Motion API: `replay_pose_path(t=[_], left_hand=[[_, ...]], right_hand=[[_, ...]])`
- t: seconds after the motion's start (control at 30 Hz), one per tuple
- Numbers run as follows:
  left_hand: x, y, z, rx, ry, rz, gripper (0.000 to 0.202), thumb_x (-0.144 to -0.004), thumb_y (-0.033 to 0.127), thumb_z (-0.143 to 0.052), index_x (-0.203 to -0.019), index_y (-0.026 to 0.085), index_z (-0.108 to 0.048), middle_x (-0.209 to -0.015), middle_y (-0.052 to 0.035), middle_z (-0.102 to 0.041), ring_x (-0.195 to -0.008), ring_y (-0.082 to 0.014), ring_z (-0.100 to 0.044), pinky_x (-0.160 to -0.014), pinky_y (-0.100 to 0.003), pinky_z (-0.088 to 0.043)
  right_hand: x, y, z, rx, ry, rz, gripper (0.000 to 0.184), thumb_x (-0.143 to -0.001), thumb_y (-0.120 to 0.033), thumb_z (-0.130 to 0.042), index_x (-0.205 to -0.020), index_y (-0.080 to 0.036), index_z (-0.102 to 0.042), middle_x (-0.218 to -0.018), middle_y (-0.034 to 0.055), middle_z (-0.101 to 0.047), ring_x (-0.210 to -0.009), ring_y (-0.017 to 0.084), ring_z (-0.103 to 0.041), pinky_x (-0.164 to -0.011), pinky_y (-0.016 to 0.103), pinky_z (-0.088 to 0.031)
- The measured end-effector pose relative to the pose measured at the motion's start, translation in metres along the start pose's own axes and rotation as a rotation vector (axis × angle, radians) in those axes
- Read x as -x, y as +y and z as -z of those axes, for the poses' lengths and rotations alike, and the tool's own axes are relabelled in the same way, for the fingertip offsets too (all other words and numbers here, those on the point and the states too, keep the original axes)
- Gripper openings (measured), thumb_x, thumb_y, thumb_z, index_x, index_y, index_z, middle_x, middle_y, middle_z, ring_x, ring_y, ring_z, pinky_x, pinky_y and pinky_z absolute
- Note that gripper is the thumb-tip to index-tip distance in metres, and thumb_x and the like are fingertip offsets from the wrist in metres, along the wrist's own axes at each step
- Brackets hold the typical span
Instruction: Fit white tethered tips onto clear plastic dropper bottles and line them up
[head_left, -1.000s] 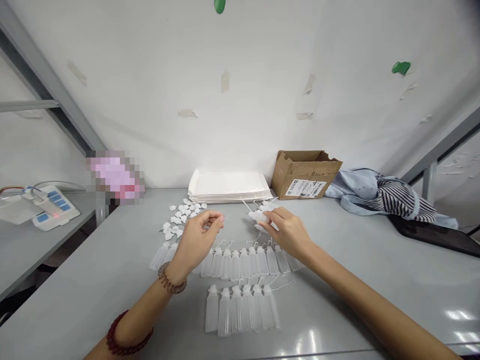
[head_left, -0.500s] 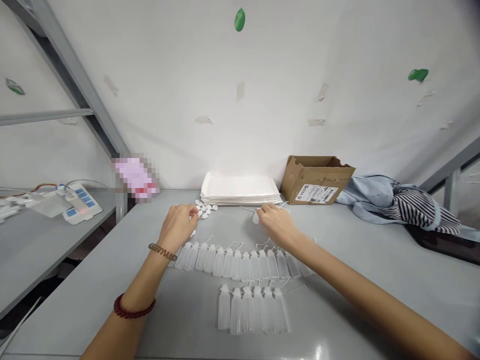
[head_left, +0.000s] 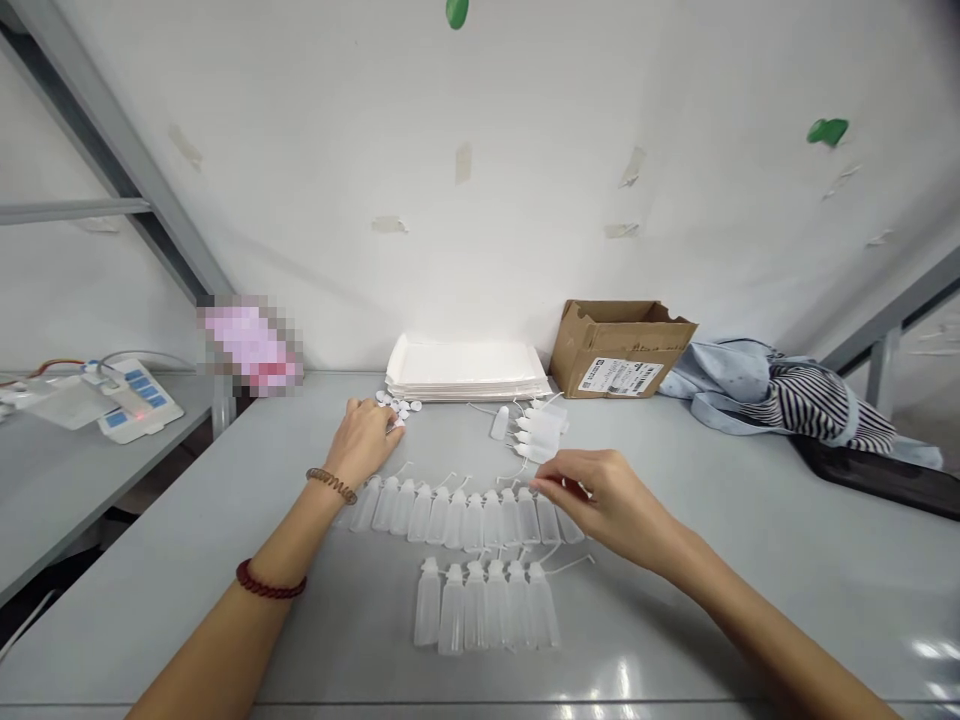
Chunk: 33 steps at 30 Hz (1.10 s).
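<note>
My left hand (head_left: 367, 437) is closed, thumb and fingers bent together over a small pile of white caps (head_left: 405, 407), with a cap at the fingertips. My right hand (head_left: 604, 498) is pinched at the right end of a long row of translucent squeeze bottles (head_left: 456, 518). Its fingertips meet by a bottle's top, and what they hold, if anything, is too small to make out. Thin strips stick out from several bottle necks. Closer to me lies a shorter row of such bottles (head_left: 495, 605). Several more bottles (head_left: 538, 435) lie in a cluster beyond my right hand.
A stack of white trays (head_left: 469, 370) rests against the wall. Right of it stands an open cardboard box (head_left: 622, 350), then a bundle of blue and striped cloth (head_left: 787, 395) and a dark flat object (head_left: 885, 480). A power strip (head_left: 142, 405) sits on the left-hand table.
My right hand has moved from the far bottle cluster toward me, to the long row's right end, uncovering the cluster. My left hand stays by the caps. The view has shifted slightly.
</note>
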<state>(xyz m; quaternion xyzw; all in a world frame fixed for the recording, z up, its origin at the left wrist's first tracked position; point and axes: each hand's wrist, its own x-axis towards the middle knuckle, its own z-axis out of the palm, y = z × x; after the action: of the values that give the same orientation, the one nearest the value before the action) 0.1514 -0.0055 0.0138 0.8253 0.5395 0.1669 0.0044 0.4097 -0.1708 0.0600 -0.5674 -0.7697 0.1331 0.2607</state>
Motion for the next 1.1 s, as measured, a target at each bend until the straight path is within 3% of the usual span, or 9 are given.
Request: replay_pose_path(t=[0.13, 0.2, 0.33, 0.47, 0.7, 0.83, 0.93, 1.1], left_hand=[[0.004, 0.011, 0.004, 0.066, 0.011, -0.023, 0.022, -0.078, 0.029, -0.05, -0.082, 0.015, -0.067, -0.087, -0.012, -0.067, -0.09, -0.0307, -0.054, -0.079, -0.04, -0.045], [0.008, 0.021, 0.008, 0.11, 0.019, -0.037, 0.02, -0.079, 0.028, -0.049, -0.082, 0.016, -0.065, -0.089, -0.0105, -0.067, -0.092, -0.0295, -0.054, -0.079, -0.039, -0.045], [0.018, 0.04, 0.014, 0.186, 0.04, -0.074, 0.017, -0.081, 0.029, -0.049, -0.082, 0.017, -0.06, -0.089, -0.0085, -0.066, -0.095, -0.0268, -0.054, -0.081, -0.038, -0.045], [0.026, 0.052, 0.019, 0.232, 0.053, -0.108, 0.015, -0.083, 0.03, -0.049, -0.081, 0.018, -0.058, -0.089, -0.007, -0.064, -0.094, -0.0249, -0.054, -0.079, -0.037, -0.045], [0.033, 0.059, 0.023, 0.299, 0.079, -0.131, 0.011, -0.082, 0.028, -0.05, -0.079, 0.019, -0.055, -0.083, -0.0048, -0.061, -0.085, -0.0228, -0.055, -0.068, -0.034, -0.044], [0.036, 0.064, 0.026, 0.35, 0.062, -0.096, 0.008, -0.08, 0.027, -0.051, -0.079, 0.019, -0.054, -0.083, -0.0037, -0.061, -0.079, -0.0213, -0.056, -0.066, -0.033, -0.044], [0.037, 0.069, 0.03, 0.477, -0.055, 0.018, 0.012, -0.077, 0.032, -0.056, -0.074, 0.02, -0.055, -0.084, -0.0021, -0.063, -0.074, -0.0197, -0.057, -0.064, -0.032, -0.045], [0.038, 0.073, 0.039, 0.811, -0.308, 0.102, 0.019, -0.072, 0.035, -0.066, -0.073, 0.02, -0.055, -0.074, 0.0, -0.063, -0.068, -0.0168, -0.059, -0.061, -0.029, -0.048]], right_hand=[[0.011, -0.013, 0.003, -0.015, -0.321, -0.022, 0.023, -0.086, -0.039, -0.06, -0.085, -0.017, -0.068, -0.064, 0.001, -0.068, -0.056, 0.013, -0.059, -0.052, 0.021, -0.038], [0.016, -0.017, 0.001, 0.059, -0.427, -0.012, 0.037, -0.077, -0.052, -0.066, -0.087, -0.016, -0.068, -0.062, 0.0027, -0.069, -0.057, 0.017, -0.061, -0.051, 0.023, -0.037], [0.022, -0.02, -0.007, 0.259, -0.512, 0.025, 0.054, -0.063, -0.066, -0.068, -0.08, -0.014, -0.067, -0.058, 0.005, -0.066, -0.058, 0.025, -0.063, -0.048, 0.026, -0.031], [0.025, -0.02, -0.015, 0.342, -0.576, 0.055, 0.059, -0.065, -0.072, -0.061, -0.074, -0.014, -0.065, -0.06, 0.0077, -0.067, -0.056, 0.027, -0.064, -0.047, 0.027, -0.026], [0.03, -0.022, -0.018, 0.354, -0.628, 0.046, 0.058, -0.066, -0.069, -0.062, -0.079, -0.013, -0.064, -0.064, 0.0101, -0.067, -0.057, 0.028, -0.065, -0.045, 0.027, -0.02], [0.032, -0.025, -0.018, 0.346, -0.638, 0.028, 0.045, -0.068, -0.053, -0.069, -0.087, -0.013, -0.065, -0.066, 0.0093, -0.068, -0.057, 0.027, -0.064, -0.045, 0.027, -0.019], [0.032, -0.024, -0.017, 0.336, -0.642, 0.022, 0.034, -0.069, -0.041, -0.066, -0.086, -0.012, -0.065, -0.066, 0.0086, -0.067, -0.055, 0.024, -0.061, -0.044, 0.027, -0.018], [0.028, -0.018, -0.003, 0.157, -0.651, -0.022, 0.033, -0.054, -0.038, -0.074, -0.077, -0.015, -0.065, -0.059, 0.001, -0.064, -0.054, 0.018, -0.058, -0.044, 0.024, -0.028]])
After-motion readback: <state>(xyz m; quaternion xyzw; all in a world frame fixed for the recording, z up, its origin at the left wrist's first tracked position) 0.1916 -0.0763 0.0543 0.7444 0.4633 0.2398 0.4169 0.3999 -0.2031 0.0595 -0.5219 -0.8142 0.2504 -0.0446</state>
